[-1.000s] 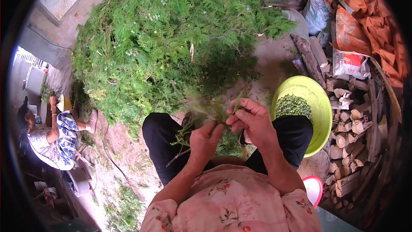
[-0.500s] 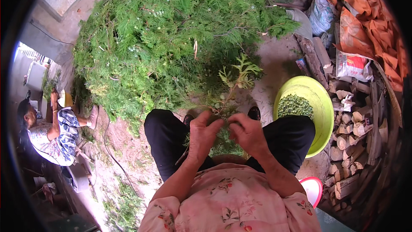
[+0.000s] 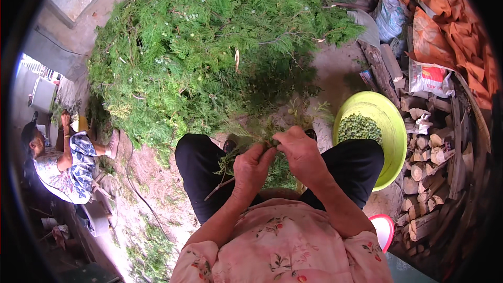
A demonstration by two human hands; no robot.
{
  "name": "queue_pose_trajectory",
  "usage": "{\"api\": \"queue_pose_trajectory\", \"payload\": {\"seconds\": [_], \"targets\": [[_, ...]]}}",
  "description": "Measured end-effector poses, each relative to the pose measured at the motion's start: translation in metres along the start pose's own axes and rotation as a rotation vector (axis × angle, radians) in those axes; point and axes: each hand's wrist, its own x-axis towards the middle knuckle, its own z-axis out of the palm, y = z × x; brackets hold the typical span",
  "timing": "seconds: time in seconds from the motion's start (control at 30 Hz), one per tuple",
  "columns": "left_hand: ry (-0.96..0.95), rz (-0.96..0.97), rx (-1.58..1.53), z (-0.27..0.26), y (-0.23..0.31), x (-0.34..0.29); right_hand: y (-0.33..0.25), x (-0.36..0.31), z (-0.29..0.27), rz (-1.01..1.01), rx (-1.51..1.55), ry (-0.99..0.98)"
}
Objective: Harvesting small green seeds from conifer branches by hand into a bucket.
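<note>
My left hand (image 3: 252, 163) is closed round a leafy conifer branch (image 3: 219, 189), whose bare stem sticks out to the left over my left thigh. Close beside it, my right hand (image 3: 299, 151) pinches at the same branch with thumb and fingers. Whatever lies between those right fingertips is too small and covered to make out. Feathery green sprigs spread beyond both hands, above my knees. By my right knee, a yellow-green basin (image 3: 394, 132) holds a heap of small round green cones (image 3: 359, 129), partly hidden by that knee.
A big pile of green conifer branches (image 3: 209, 47) spreads in front. Stacked firewood (image 3: 427, 170), a white sack (image 3: 430, 79) and an orange tarp (image 3: 450, 31) lie at right. At left sits another person (image 3: 63, 165). A dark cable (image 3: 139, 191) crosses the floor.
The branch has turned and dropped lower, its leafy tip no longer standing up. My right hand has moved up and left, close against my left hand.
</note>
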Motion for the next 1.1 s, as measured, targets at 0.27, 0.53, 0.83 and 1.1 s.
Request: {"api": "queue_pose_trajectory", "payload": {"seconds": [0.27, 0.53, 0.83, 1.1], "targets": [[0.024, 0.08, 0.022, -0.002, 0.004, 0.0, 0.003, -0.001, -0.001, 0.154, 0.056, -0.07], [-0.105, -0.158, -0.245, -0.005, -0.003, -0.001, 0.012, -0.008, -0.018, 0.386, 0.395, -0.158], [-0.051, -0.055, -0.138, -0.008, -0.01, 0.0, -0.012, -0.003, -0.043, 0.816, 1.239, 0.254], [-0.005, 0.073, 0.032, -0.001, 0.003, -0.001, 0.014, -0.022, -0.008, 0.341, 0.16, 0.082]]}}
